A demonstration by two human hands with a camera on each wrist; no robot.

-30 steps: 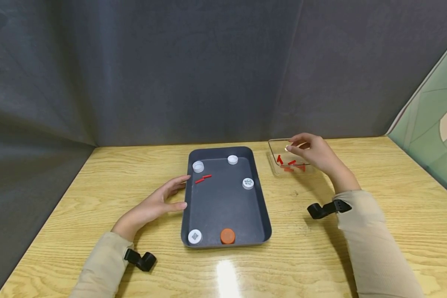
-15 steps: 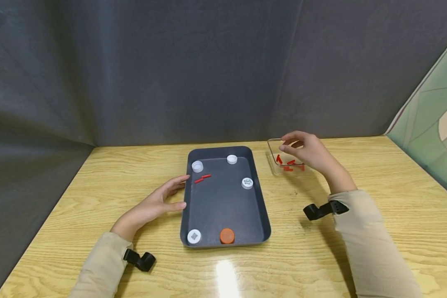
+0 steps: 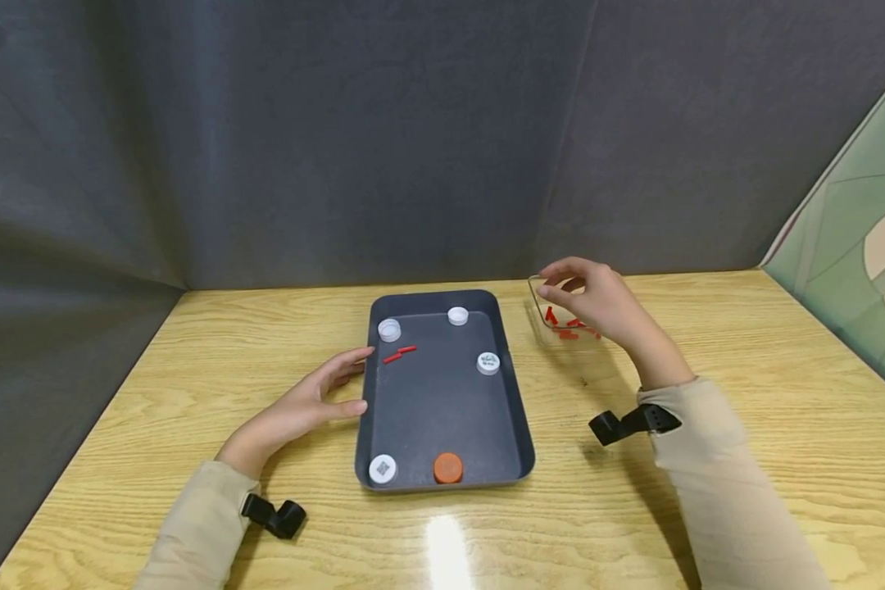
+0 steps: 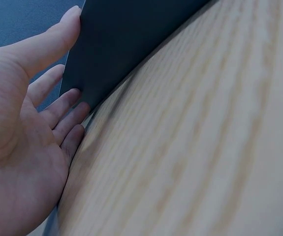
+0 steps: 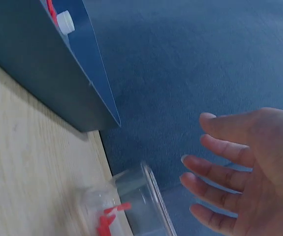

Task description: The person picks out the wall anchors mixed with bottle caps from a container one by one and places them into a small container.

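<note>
My left hand (image 3: 302, 406) rests beside the dark grey tray (image 3: 519, 426), thumb and fingertips at its left wall. In the left wrist view its fingers lie along the tray's side. In the tray are two red sticks (image 3: 392, 358), several white bottle caps (image 3: 488, 363) and an orange cap (image 3: 447, 468). My right hand (image 3: 597, 299) hovers over the clear plastic box (image 3: 537, 305), right of the tray. Nothing shows between its loosely bent fingers in the right wrist view. Several red sticks (image 5: 106, 221) lie in the box, which the hand partly hides in the head view.
Tray and box stand on a wood-grain table (image 3: 265, 352). A dark grey cloth (image 3: 369, 139) rises along the back and left. A green patterned panel (image 3: 855, 238) stands at the right. Each wrist wears a black camera mount (image 3: 637, 422).
A small pale thing at my right fingertips a second ago no longer shows there. The right hand has moved left across the box. The left hand stays at the tray.
</note>
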